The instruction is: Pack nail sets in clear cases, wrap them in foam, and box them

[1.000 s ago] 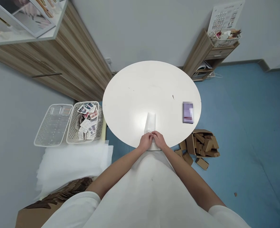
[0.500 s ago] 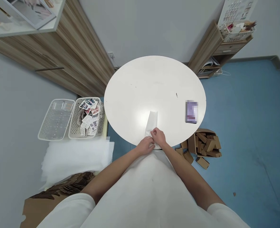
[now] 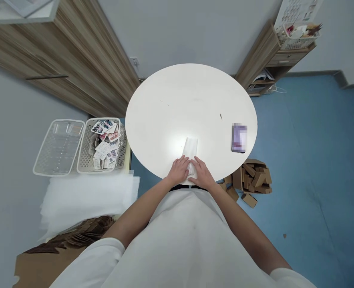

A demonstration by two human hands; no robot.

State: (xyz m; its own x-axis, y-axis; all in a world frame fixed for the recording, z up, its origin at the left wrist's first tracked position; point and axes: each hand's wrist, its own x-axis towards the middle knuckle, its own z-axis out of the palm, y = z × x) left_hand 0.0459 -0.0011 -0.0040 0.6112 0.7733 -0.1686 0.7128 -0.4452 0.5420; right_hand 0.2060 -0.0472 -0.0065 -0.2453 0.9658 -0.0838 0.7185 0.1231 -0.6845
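A narrow strip of folded white foam sheet (image 3: 191, 146) lies near the front edge of the white oval table (image 3: 195, 88). Its far end lies flat, and the near part is a small bundle between my hands. My left hand (image 3: 178, 170) grips the bundle from the left, fingertips over its top. From the right, my right hand (image 3: 202, 174) holds it with bent fingers, thumb toward the table's front edge. Whatever may be inside the foam is hidden.
A purple pack (image 3: 239, 138), blurred out, lies at the table's right. On the left stand a basket of printed cards (image 3: 123, 148), a clear tray (image 3: 59, 146), stacked white sheets (image 3: 89, 196) and a cardboard box (image 3: 35, 268). Small brown boxes (image 3: 256, 178) fill a carton at right.
My hands have moved apart from a close, overlapping pinch to either side of the foam bundle. The foam's flat end looks shorter. The view has shifted slightly.
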